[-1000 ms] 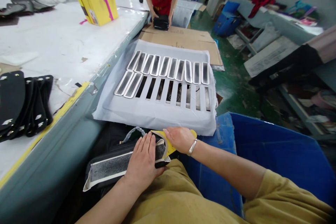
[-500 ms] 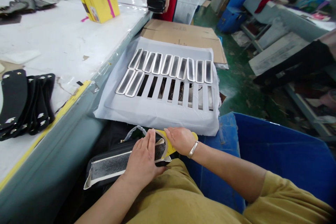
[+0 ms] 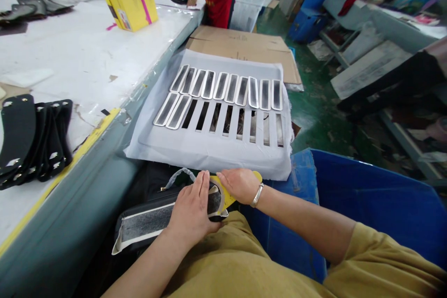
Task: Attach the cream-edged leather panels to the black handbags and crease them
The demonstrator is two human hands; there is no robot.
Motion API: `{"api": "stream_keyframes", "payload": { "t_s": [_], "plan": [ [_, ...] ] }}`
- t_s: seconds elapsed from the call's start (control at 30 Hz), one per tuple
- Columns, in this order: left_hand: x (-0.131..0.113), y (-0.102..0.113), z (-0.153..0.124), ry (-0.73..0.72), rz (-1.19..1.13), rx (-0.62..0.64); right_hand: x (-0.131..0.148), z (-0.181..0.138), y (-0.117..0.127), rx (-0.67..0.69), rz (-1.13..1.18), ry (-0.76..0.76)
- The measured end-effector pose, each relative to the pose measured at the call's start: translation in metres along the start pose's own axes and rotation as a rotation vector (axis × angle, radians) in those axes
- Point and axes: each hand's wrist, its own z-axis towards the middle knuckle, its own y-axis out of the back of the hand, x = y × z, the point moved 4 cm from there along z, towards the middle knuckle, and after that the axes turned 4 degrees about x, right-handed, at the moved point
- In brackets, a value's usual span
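Across my lap lies a black bag point(image 3: 148, 222), a grey panel with cream edging facing up and a plastic-wrapped handle point(image 3: 179, 173) at its far side. My left hand point(image 3: 190, 212) holds it, fingers straight and pressed together over the panel, thumb toward me. My right hand point(image 3: 239, 186) is closed around a flat yellow tool point(image 3: 228, 199) with a curved, pale-edged notch. That notch sits against the bag's right end, just beside my left fingertips. The rest of the tool is under my palm.
Ahead is a grey-white slotted sheet point(image 3: 209, 149) carrying rows of dark strips with white borders point(image 3: 221, 86). Cardboard point(image 3: 240, 46) lies behind it. A blue bin point(image 3: 366, 205) stands right; a worktable point(image 3: 87, 56) with black straps point(image 3: 21, 135) and a yellow box point(image 3: 129, 0) runs along the left.
My hands and the yellow tool have barely shifted on the bag. At the back, the person in red has swung a black bag leftward, over the table.
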Motion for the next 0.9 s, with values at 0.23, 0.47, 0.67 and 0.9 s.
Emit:
{"api": "stream_keyframes", "payload": {
  "t_s": [0.23,0.47,0.67,0.9],
  "plan": [
    [-0.001,-0.002,-0.003,0.003,0.015,-0.019,0.001,0.000,0.001,-0.014,-0.003,0.040],
    [-0.002,0.001,-0.004,-0.003,0.016,-0.055,-0.002,0.006,0.001,0.026,-0.003,0.113],
    [-0.002,-0.002,-0.008,-0.021,0.021,-0.108,-0.002,0.011,0.004,0.043,-0.044,0.217],
    [-0.003,-0.006,-0.013,-0.054,0.013,-0.157,-0.002,0.015,0.006,0.057,-0.073,0.320]
  ]
}}
